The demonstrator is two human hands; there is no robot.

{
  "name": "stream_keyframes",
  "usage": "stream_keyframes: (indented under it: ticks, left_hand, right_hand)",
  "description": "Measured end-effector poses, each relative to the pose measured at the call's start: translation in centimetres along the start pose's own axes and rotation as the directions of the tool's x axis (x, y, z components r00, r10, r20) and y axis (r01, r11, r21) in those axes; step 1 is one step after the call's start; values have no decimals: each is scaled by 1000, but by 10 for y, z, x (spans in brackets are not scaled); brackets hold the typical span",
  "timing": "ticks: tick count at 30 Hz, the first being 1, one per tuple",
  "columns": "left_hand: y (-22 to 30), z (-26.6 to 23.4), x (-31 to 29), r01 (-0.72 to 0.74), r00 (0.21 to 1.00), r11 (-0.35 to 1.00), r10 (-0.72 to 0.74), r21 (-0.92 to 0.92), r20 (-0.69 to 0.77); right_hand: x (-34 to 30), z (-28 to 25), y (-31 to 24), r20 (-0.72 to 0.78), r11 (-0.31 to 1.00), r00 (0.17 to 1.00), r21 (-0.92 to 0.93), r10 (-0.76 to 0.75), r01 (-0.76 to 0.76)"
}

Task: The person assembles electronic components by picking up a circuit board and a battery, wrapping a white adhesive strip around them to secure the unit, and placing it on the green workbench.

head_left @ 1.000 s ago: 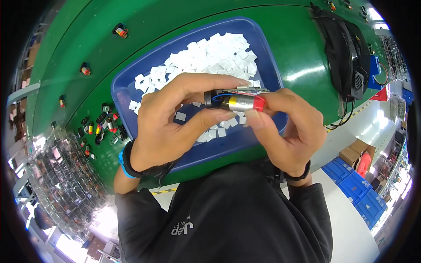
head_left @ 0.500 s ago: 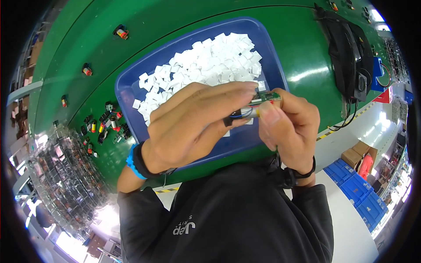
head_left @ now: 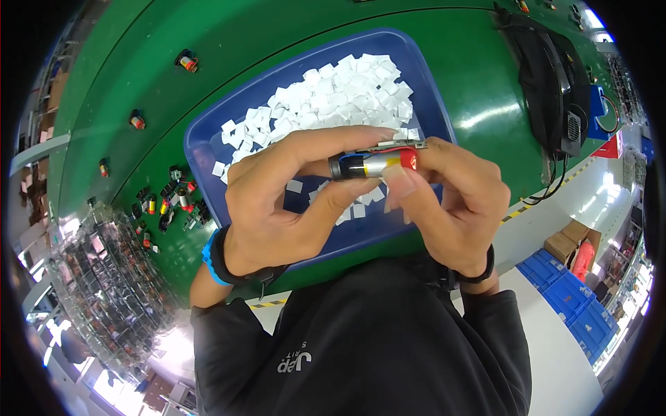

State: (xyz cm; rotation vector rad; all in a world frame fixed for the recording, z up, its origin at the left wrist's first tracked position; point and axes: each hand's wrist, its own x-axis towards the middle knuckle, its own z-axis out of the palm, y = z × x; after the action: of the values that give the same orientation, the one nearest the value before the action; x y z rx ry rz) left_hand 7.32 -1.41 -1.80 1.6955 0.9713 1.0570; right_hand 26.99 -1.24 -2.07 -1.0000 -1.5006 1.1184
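A cylindrical battery with a circuit board (head_left: 376, 165) is held between both hands above a blue tub (head_left: 436, 90). The cylinder is black, silver, yellow and red, with thin blue and red wires along it. Its board lies edge-on along the far side. My left hand (head_left: 267, 197) is closed around the black end, fingers over the board and thumb below. My right hand (head_left: 463, 201) pinches the red end between thumb and fingers. Many small white square pieces (head_left: 340, 97) lie heaped in the tub beneath.
Similar battery assemblies (head_left: 166, 201) cluster on the green table left of the tub, with single ones (head_left: 187, 62) farther off. A black bag (head_left: 544, 76) lies at the right. Stacked clear trays (head_left: 118, 277) stand at the left, blue crates (head_left: 565, 298) at the lower right.
The battery assembly has been turned, so the cylinder faces up and the board shows edge-on. My left hand has rolled open to show its thumb; my right hand has shifted slightly.
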Motion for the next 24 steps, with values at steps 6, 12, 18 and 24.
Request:
stream_keyframes:
  ticks: [6,12,18,24]
  left_hand:
    - [-3,-2,-1,-77,997,994,76,83,12]
    - [-2,-1,1,-274,960,911,279,309,28]
    - [-2,1,8,-334,926,853,376,402,-28]
    - [2,-2,-2,-152,983,913,180,379,-40]
  right_hand:
    - [6,-10,-1,125,994,989,-64,-79,87]
    - [1,-6,-5,146,999,989,24,27,-31]
    - [3,-1,-6,110,989,986,63,124,-131]
    - [5,1,-3,128,995,987,30,92,-97]
